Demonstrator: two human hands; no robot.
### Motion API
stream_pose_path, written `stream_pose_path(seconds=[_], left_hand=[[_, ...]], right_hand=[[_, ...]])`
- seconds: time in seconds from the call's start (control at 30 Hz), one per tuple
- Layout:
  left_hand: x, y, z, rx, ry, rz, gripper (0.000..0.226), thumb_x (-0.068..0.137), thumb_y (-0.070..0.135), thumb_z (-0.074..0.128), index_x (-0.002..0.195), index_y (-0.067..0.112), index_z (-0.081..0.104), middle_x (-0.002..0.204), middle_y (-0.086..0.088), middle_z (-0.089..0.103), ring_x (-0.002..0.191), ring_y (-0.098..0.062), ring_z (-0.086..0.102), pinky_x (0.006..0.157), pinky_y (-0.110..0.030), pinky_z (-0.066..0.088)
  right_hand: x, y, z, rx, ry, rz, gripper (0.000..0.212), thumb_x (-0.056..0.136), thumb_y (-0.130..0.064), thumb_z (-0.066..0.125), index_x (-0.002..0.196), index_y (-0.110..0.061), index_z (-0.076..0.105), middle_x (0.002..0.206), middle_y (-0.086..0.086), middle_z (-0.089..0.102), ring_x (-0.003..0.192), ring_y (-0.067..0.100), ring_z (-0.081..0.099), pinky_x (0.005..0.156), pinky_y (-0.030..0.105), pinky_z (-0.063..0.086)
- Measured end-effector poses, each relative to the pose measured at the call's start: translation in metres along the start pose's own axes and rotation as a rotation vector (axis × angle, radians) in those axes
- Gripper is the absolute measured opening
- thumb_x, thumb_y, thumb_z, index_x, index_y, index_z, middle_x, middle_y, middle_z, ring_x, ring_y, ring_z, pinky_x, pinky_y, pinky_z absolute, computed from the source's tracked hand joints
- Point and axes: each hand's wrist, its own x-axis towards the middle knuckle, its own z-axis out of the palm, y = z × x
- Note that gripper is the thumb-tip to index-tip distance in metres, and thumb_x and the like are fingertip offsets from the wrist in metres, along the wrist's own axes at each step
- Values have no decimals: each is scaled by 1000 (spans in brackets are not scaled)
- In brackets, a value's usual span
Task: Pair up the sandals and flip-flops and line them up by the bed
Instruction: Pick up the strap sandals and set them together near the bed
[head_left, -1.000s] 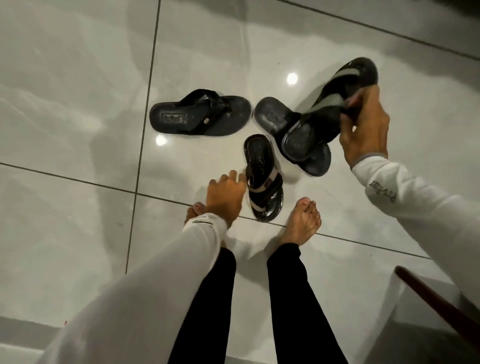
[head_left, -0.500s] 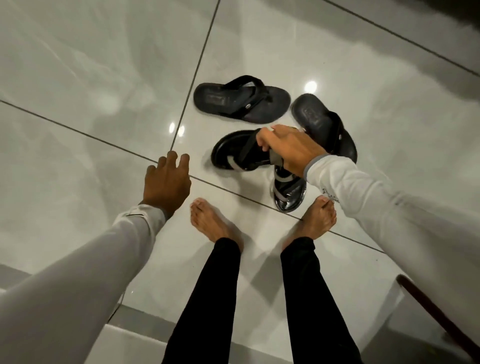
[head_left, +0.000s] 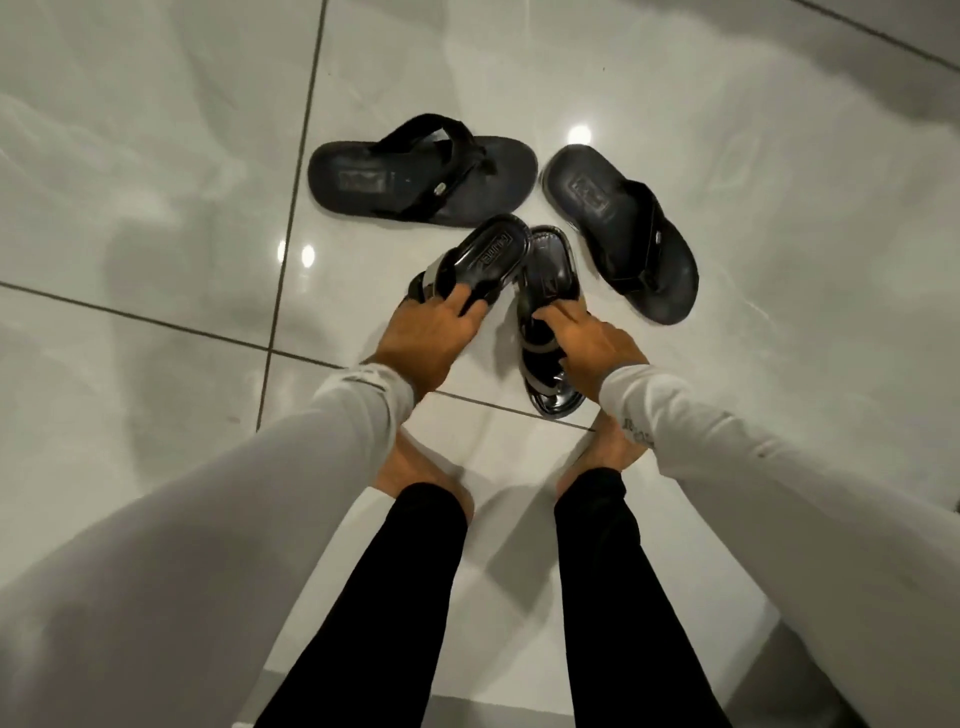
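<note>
1. A person in pale grey sleeves and black trousers bent over a glossy white tiled floor (head_left: 156, 234), bare feet planted on the tiles.
2. The left hand (head_left: 426, 338) gripped the left sandal (head_left: 483, 260), a glossy black shoe with a grey strap, its fingers curled over the strap end; the heel tilted up and away.
3. The right hand (head_left: 582, 343) closed around the straps of the right sandal (head_left: 545, 312), which lay flat along the tile, its shiny toe end pointing back toward the feet.
4. The two sandals touched at their heel ends, just in front of the person's toes.
5. Two matte black flip-flops with thong straps lay beyond: the left flip-flop (head_left: 363, 182) sideways across a grout line, the right flip-flop (head_left: 623, 228) angled beside the sandals.
6. Ceiling lights glinted off the polished tiles.
</note>
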Motion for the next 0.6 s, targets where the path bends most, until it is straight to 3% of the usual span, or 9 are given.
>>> stream_pose_path(seconds=[0.13, 0.27, 0.43, 0.6], left_hand=[[20, -7, -15, 123, -294, -30, 39, 91, 19, 59, 129, 13, 53, 126, -12, 60, 110, -35, 64, 85, -40, 50], [8, -11, -21, 16, -214, -29, 28, 92, 21, 55, 117, 8, 57, 112, -17, 64, 100, -40, 66, 81, -44, 52], [-20, -6, -51, -114, -134, -53, 24, 93, 20, 53, 114, 9, 52, 107, -14, 65, 94, -40, 66, 74, -42, 51], [-50, -17, -106, -161, -80, -109, 16, 94, 13, 53, 110, 10, 53, 106, -11, 64, 92, -37, 67, 70, -40, 49]], right_hand=[[15, -1, 14, -177, 33, 92, 54, 81, 0, 64, 132, -11, 49, 125, 16, 56, 109, 41, 61, 83, 46, 51], [13, -9, 9, -67, 118, 98, 33, 84, 1, 58, 116, -4, 62, 118, 19, 58, 108, 42, 59, 81, 47, 52], [-16, -40, -15, 122, 146, 73, 32, 84, -9, 64, 116, -10, 64, 116, 17, 57, 104, 39, 60, 79, 44, 54], [-38, -77, -67, 227, 186, 65, 27, 88, -8, 57, 115, -12, 62, 111, 13, 58, 100, 37, 59, 78, 43, 54]])
